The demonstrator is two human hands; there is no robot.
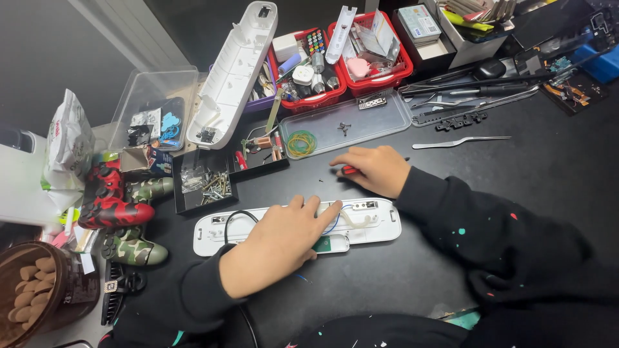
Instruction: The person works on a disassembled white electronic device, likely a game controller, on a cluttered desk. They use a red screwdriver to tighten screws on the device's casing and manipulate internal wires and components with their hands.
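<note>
Open casing: a long white plastic shell [380, 227] lies flat on the black counter [554, 167], inner side up, with black and blue wires and a small green board showing inside
Left hand: the left hand [278, 243] lies palm down on the middle of the open casing, fingers [325, 211] stretched flat and close together, pressing on it and gripping nothing
Right hand: the right hand [374, 169] rests on the counter just behind the casing, fingers curled around a small red tool [348, 170] of which only the end shows
Beyond the casing: a clear tray [380, 122] with yellow-green rubber bands [301, 142] and a few dark screws; behind it two red baskets [374, 82] full of small parts
Left of the casing: a black box [184, 205] of loose screws, then a red-and-black game controller [109, 200] and a camouflage one [132, 248]
Behind the black box: a second white shell [235, 71] propped at a slant
Right of the casing: metal tweezers [459, 142], well apart
</note>
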